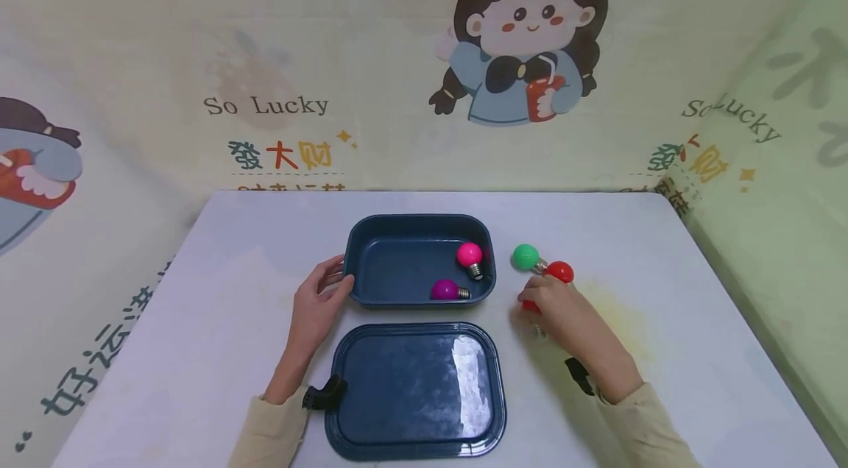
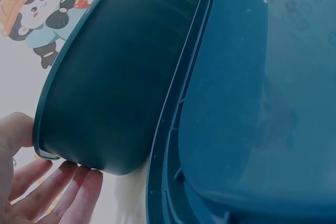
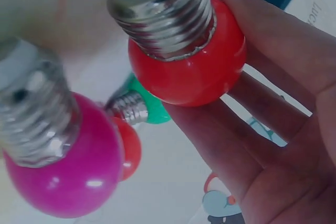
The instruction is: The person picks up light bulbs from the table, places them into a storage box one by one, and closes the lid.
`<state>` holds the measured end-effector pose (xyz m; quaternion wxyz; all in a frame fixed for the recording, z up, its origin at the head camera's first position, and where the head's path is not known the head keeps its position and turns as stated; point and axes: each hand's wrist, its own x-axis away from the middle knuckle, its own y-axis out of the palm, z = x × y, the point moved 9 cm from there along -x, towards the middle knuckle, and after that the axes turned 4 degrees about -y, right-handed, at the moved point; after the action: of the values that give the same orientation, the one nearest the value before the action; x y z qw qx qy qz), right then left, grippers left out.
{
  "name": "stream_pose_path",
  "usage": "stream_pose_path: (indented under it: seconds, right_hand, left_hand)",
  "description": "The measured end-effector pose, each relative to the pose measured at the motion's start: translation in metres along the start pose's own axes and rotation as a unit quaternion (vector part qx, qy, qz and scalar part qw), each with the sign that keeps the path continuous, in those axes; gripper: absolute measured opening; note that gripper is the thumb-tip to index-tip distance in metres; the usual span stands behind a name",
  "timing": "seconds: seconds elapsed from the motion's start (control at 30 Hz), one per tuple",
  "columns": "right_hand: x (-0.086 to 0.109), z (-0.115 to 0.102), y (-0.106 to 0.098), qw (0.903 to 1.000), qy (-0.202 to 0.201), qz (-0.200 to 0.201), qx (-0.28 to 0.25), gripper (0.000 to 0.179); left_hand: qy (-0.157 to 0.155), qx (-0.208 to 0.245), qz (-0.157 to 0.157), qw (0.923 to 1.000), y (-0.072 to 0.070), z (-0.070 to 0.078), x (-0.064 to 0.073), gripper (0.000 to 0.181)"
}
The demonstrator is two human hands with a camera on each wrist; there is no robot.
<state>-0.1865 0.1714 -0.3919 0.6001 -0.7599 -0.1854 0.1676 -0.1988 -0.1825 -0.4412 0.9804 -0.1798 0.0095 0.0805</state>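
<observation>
My left hand (image 1: 319, 302) holds the left end of a dark blue plastic box (image 1: 397, 302), its thumb at the rim and its fingers against the outer wall. Inside lie a pink light bulb (image 1: 470, 254) and a purple light bulb (image 1: 444, 289). To the right of the box, my right hand (image 1: 555, 310) pinches a red light bulb (image 3: 191, 72) by its round part, the metal screw base pointing away from the palm. Close by lie a green bulb (image 1: 525, 257), another red bulb (image 1: 560, 271) and a magenta bulb (image 3: 68, 161), the last hidden under my arm in the head view.
The dark blue lid (image 1: 414, 387) lies flat on the white table (image 1: 218, 306) in front of the box. Black wrist straps (image 1: 324, 393) show at both sleeves. A printed cloth (image 1: 391, 71) hangs behind and beside the table.
</observation>
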Motion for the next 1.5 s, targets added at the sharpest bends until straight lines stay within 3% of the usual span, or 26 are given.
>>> stream_pose_path:
  seconds: [0.2, 0.57, 0.83, 1.5]
  right_hand:
    - [-0.006, -0.007, -0.011, 0.9988, -0.025, 0.041, -0.003, 0.03]
    - [-0.017, -0.022, -0.024, 0.9973, -0.039, 0.06, -0.011, 0.03]
    - [-0.021, -0.033, -0.041, 0.9899, -0.09, 0.106, -0.024, 0.02]
    - [-0.043, -0.062, -0.056, 0.9865, -0.116, 0.115, -0.011, 0.028]
  left_hand:
    - [-0.006, 0.002, 0.004, 1.0, 0.001, 0.001, 0.0, 0.045]
    - [-0.007, 0.001, 0.001, 1.0, 0.001, 0.001, 0.0, 0.046]
    - [0.004, 0.005, 0.001, 1.0, 0.001, 0.003, 0.0, 0.046]
    - [0.011, 0.005, -0.002, 0.9999, 0.001, 0.003, 0.001, 0.046]
